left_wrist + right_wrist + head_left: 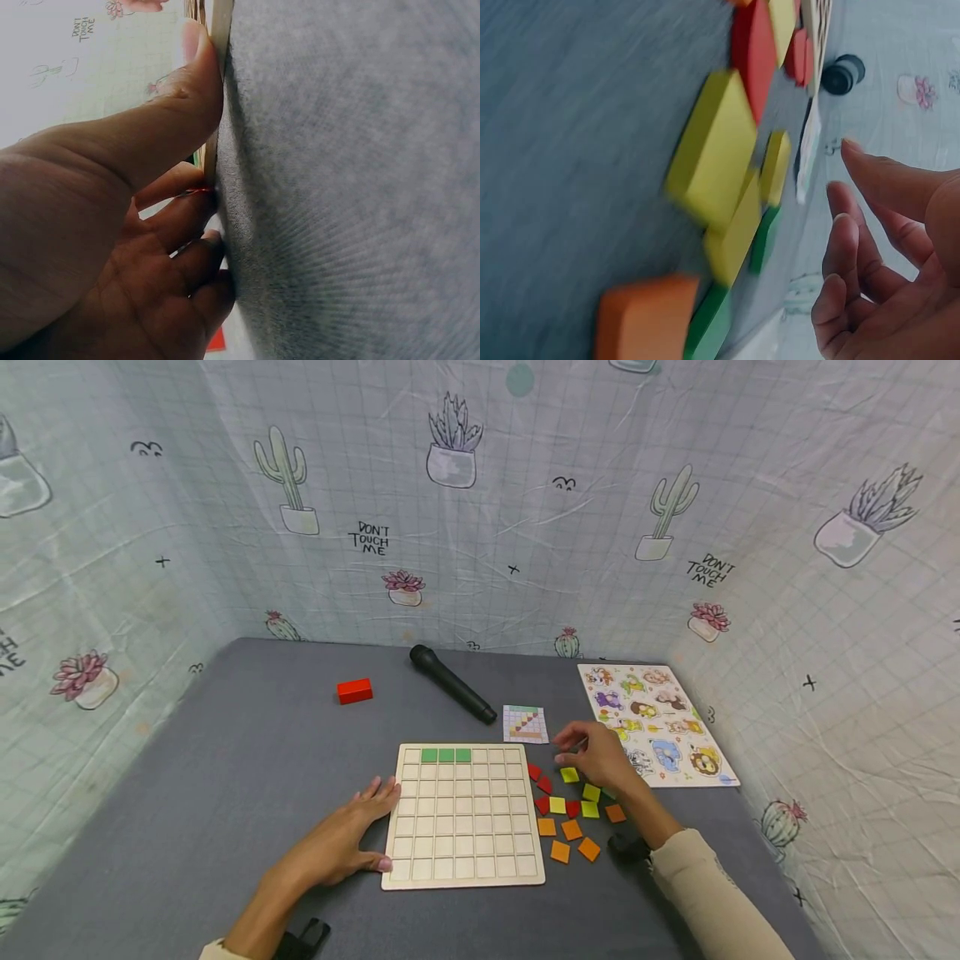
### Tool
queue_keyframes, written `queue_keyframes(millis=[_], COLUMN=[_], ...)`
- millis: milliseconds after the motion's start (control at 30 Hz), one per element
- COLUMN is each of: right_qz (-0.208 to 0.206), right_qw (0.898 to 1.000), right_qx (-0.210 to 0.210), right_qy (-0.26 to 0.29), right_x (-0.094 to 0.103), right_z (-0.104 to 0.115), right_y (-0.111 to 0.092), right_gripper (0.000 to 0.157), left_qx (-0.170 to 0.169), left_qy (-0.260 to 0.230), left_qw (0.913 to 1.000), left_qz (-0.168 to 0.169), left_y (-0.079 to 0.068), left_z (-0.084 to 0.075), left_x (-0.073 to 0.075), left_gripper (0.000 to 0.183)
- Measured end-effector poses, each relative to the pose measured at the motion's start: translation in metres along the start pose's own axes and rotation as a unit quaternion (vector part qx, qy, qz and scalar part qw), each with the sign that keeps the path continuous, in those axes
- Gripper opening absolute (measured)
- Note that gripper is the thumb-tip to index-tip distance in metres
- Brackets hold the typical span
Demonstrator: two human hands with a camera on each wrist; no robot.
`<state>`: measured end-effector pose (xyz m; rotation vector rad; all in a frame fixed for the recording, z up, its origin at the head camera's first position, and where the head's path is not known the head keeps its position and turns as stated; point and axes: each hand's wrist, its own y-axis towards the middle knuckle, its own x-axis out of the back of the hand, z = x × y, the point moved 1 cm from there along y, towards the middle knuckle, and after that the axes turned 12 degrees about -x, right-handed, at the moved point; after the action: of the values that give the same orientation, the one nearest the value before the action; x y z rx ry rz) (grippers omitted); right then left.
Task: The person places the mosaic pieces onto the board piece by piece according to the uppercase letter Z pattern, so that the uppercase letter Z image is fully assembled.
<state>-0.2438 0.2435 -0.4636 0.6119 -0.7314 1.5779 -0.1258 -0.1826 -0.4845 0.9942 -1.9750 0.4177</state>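
A pale wooden grid board (465,818) lies flat on the grey cloth. Three green square tiles (446,755) sit side by side in its top row. Against the board's left edge rests my left hand (348,831), thumb and fingertips spread along the rim. My right hand (597,755) hovers over the loose tiles right of the board, its thumb and fingers apart and nothing between them. Beneath and around it lie several yellow tiles (591,792), red tiles (544,785) and orange tiles (572,830). In the right wrist view, green tiles (765,238) show beside the yellow ones.
A small pattern card (525,724) lies beyond the board's top right corner. Behind it are a black microphone (453,685) and a red block (355,692). An animal picture sheet (660,718) lies at the right, near the printed curtain (480,518).
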Motion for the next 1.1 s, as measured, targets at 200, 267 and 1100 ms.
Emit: queue_keyframes(millis=[200,267,1100], right_qz=[-0.007,-0.009,-0.015], right_qw=[1.0,0.999,0.996], right_qx=[-0.013,-0.021,-0.028], right_qy=[-0.022,-0.028,-0.088], right_x=[0.009,0.012,0.007], right_z=[-0.015,-0.018,-0.02], right_y=[-0.004,-0.005,0.003], right_gripper=[0.022,0.023,0.018], left_qx=[0.0,-0.001,0.002], left_qy=[0.001,0.0,0.001], left_qw=[1.0,1.0,1.0], left_qz=[0.002,0.002,0.003], left_y=[0.0,0.001,0.0], left_z=[0.001,0.001,-0.001], left_x=[-0.001,-0.001,0.0], left_gripper=[0.105,0.105,0.106])
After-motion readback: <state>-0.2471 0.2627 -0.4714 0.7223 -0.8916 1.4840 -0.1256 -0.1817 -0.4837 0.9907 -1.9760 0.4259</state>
